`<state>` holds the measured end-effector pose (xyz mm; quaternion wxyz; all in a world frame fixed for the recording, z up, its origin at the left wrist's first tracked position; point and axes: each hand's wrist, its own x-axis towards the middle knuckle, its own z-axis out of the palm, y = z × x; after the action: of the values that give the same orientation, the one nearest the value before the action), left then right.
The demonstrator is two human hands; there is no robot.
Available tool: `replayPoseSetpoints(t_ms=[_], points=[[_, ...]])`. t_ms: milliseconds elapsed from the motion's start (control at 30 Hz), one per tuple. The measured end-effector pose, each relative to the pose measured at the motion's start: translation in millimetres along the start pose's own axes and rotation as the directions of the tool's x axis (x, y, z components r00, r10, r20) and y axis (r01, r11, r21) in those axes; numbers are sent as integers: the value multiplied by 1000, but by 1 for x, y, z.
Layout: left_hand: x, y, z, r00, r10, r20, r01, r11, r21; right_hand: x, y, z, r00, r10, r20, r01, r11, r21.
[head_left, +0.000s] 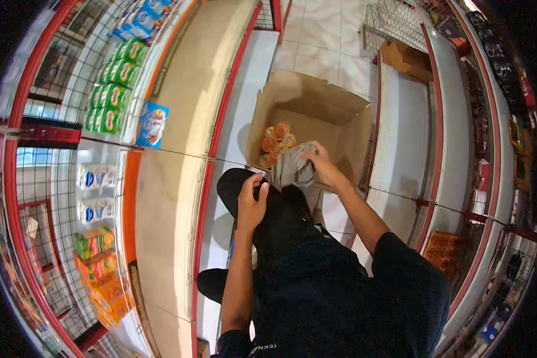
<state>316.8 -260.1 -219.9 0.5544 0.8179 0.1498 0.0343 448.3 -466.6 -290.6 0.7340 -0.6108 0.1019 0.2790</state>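
Note:
My right hand is closed on a crumpled grey cloth. The cloth hangs over the near edge of an open cardboard box on the floor. In the box's near left corner several round orange containers with clear tops are heaped, and the cloth covers some of them. My left hand is raised over my dark-clothed knee, left of the cloth. Its fingers are loosely curved with a gap before the thumb, and nothing shows between them.
Shelving lines the left, with green packs, white-and-blue packs and orange packets. A bare beige shelf lies nearer. White shelves on the right hold a brown carton. A wire basket stands beyond the box.

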Motion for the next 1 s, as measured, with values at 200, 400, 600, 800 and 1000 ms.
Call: replayPoseSetpoints(t_ms=[200,400,600,800,1000], points=[[32,-30,26,983,30,181,-114,873,474,79,40,-35,988,106,-113,-154,737,-658],[43,-36,36,998,6,63,-34,887,460,120,92,-13,965,140,221,134,461,-877],[49,-36,37,1000,-14,16,5,892,453,164,130,13,872,377,311,153,394,-906],[53,-38,37,1000,-14,-17,20,894,448,187,183,31,912,210,351,258,372,-892],[53,-39,36,1000,-11,-20,19,883,469,175,175,27,915,277,293,176,380,-908]])
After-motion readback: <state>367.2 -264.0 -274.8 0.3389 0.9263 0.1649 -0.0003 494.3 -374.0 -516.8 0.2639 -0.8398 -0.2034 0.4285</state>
